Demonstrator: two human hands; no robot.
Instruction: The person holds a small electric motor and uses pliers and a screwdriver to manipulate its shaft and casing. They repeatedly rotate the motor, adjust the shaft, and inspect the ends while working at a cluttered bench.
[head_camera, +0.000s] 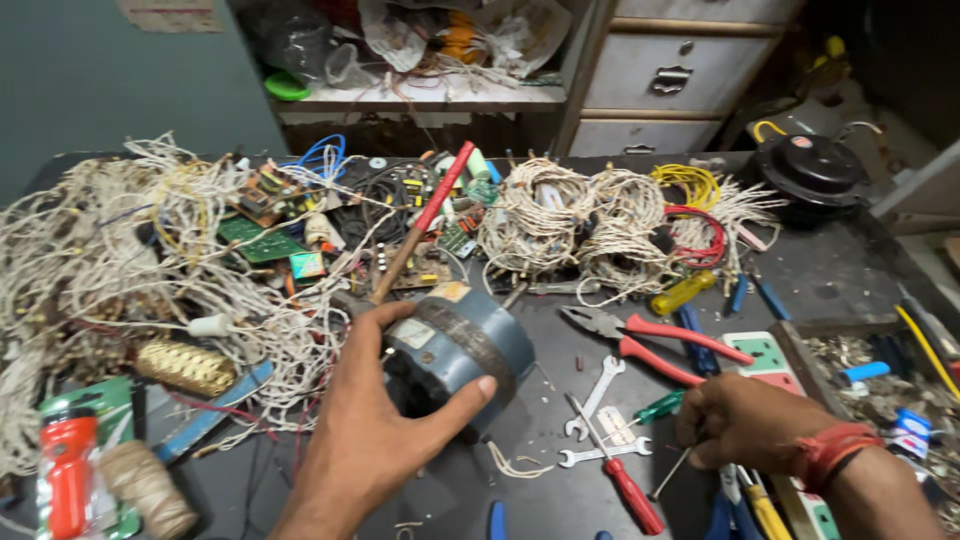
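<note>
Red-handled pliers (640, 340) are laid on the dark workbench (840, 275), with 2 spanners (597, 390) just beside them. Tangled white cord (90, 250) is heaped on the left, circuit boards (262, 240) near it. A yellow-handled screwdriver (683, 292) is seen behind the pliers.

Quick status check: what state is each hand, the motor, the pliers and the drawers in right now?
Left hand: spread, gripping the motor.
Blue-grey motor: lying on the table, held.
Right hand: closed on a thin metal tool.
Red-handled pliers: jaws shut, handles apart, lying flat.
Grey drawers: shut.
Red-handled screwdriver: lying loose.
</note>
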